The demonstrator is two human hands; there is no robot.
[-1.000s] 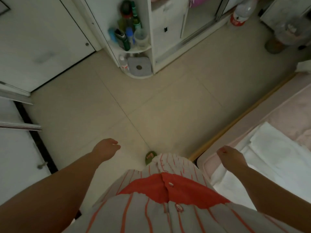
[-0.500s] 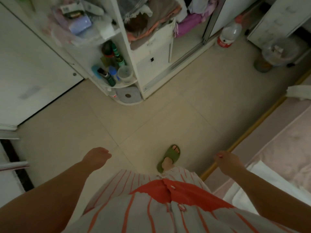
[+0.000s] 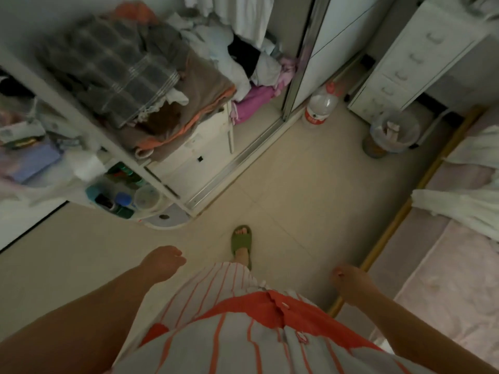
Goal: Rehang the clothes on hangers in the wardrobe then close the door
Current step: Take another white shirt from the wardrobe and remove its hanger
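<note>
Fingers of your left hand (image 3: 162, 263) and right hand (image 3: 351, 284) hang loosely curled, holding nothing; the heaped mixed-colour clothes (image 3: 243, 63) lie well ahead inside the open white wardrobe (image 3: 205, 157), its mirrored sliding door (image 3: 302, 55) upright.

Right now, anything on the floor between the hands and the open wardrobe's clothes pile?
Nothing visible. Bare tile lies between both empty hands, left hand and right hand, and the heaped clothes in the white wardrobe. The clear plastic bottle stands right of that path.
</note>
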